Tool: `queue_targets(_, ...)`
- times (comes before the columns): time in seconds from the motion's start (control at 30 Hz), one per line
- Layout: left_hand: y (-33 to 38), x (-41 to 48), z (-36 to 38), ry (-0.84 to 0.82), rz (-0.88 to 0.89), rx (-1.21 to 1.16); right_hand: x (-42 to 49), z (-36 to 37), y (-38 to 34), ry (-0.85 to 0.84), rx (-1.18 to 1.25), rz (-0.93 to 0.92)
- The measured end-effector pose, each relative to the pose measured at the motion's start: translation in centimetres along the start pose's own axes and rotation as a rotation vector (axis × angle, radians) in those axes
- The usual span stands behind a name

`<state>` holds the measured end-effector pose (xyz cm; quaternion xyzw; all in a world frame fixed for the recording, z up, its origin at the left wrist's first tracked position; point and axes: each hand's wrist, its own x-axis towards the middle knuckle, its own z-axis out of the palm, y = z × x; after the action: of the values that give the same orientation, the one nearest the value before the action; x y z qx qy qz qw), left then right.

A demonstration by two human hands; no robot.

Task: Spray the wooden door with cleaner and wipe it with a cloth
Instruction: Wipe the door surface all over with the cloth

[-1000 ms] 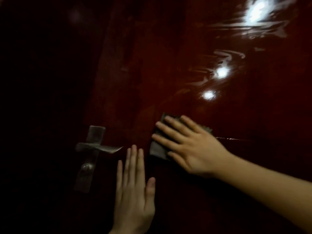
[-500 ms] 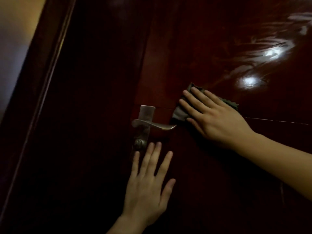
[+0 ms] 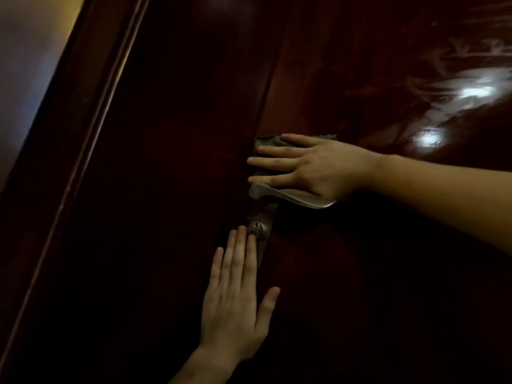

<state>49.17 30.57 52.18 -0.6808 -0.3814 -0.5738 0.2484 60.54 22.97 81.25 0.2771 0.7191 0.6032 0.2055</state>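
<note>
One door (image 3: 180,189), dark red-brown wood w/ a glossy finish, fills nearly the whole view; it's dim. Two hands on it, both bare.

Right hand (image 3: 313,169) comes in from the right edge, fingers straight and spread, palm flat, pressing one cloth (image 3: 266,141) vs. the door just above the handle. Not clenched, not gripping, just pressing flat. Cloth is dark, mostly hidden under the hand; only its top edge and left corner show, edge looks scalloped.

One metal lever handle (image 3: 291,196) sits right under that hand, touching or nearly so, lever pointing right. Below it one lock plate (image 3: 261,225) w/ one keyhole (image 3: 257,225).

Left hand (image 3: 238,306) comes up from the bottom, open, 4 fingers together pointing up, thumb out to the right, flat on the door. Fingertips (image 3: 241,231) reach the keyhole area, holding nothing.

Upper right: two bright light spots and pale streaks (image 3: 454,106) on the gloss, prob. wet smears, hard to be sure in this light. One door frame (image 3: 91,134) runs diagonally at left, w/ a strip of pale wall (image 3: 30,56) beyond.
</note>
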Motion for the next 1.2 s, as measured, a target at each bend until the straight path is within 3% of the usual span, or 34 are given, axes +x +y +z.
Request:
queue_targets(0.5,0.8,0.8,-0.3,0.013,0.007,-0.020,0.1,-0.6,-0.1,0.027,0.012,0.202)
queue_targets(0.7,0.8,0.8,-0.1,0.016,-0.002,-0.022,-0.8,-0.6,0.2,0.043,-0.001,0.156)
queue_targets(0.87,0.8,0.6,-0.1,0.016,0.006,-0.022,-1.3,-1.0,-0.6,0.266,0.152,0.275)
queue_targets(1.0,0.7,0.5,-0.1,0.030,0.004,-0.022,-2.1,-2.4,-1.4,0.397,0.280,0.263)
queue_targets(1.07,0.7,0.6,-0.1,0.039,0.004,-0.019,-1.5,-3.6,-2.6,0.349,0.409,0.202)
queue_targets(1.2,0.4,0.4,0.0,0.023,0.013,-0.019,-0.4,-4.4,-5.3,0.094,0.553,0.121)
